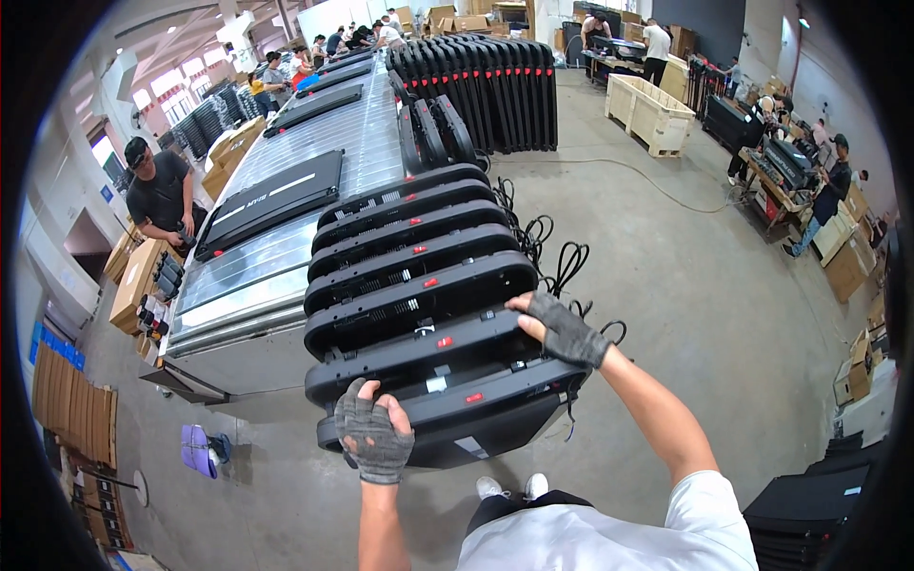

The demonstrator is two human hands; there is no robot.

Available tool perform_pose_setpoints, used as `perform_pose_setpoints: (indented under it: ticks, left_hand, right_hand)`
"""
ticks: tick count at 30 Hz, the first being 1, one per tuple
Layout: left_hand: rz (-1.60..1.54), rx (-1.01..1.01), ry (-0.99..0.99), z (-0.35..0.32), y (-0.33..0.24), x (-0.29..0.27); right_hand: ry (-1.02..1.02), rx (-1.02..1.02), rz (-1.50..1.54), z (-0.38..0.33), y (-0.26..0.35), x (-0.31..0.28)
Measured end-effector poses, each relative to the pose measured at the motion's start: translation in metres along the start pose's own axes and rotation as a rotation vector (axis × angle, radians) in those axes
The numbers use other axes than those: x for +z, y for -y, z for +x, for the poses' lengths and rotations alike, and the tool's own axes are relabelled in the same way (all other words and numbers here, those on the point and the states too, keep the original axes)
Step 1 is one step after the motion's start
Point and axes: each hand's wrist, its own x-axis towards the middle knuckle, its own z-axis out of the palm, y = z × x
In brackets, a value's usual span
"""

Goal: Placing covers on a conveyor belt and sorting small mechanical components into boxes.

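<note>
Clock read from centre of view. Nearest black panel (476, 419) at 6 o'clock, long edge up. Left hand (374, 433), gloved, 7 o'clock: fingers curled over its left end, firmness of grip unclear. Right hand (564, 331), gloved, 4 o'clock: fingers bent over right end of second panel (419, 354), grip also unclear. Further panels (419, 233) toward 11 o'clock. Metal surface (238, 297) at 10 o'clock, co-worker (162, 186) beside it.

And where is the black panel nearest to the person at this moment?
The nearest black panel is at lower centre in the head view, just beyond the white shoes, with the gloved left hand at its left end.
</note>
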Motion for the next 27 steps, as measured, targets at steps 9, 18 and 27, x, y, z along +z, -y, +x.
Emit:
perform_pose_setpoints:
  ticks: [9,18,27]
  left_hand:
    - [0.048,0.041,0.216,-0.025,-0.077,-0.022]
    - [0.078,-0.138,0.130,-0.047,-0.111,-0.023]
    - [0.114,-0.139,0.121,-0.051,-0.121,-0.016]
  right_hand:
    - [0.236,0.270,0.338,-0.040,-0.007,-0.015]
    - [-0.088,0.661,1.146,0.028,-0.096,0.073]
    - [-0.078,0.823,1.838,0.037,-0.108,0.076]
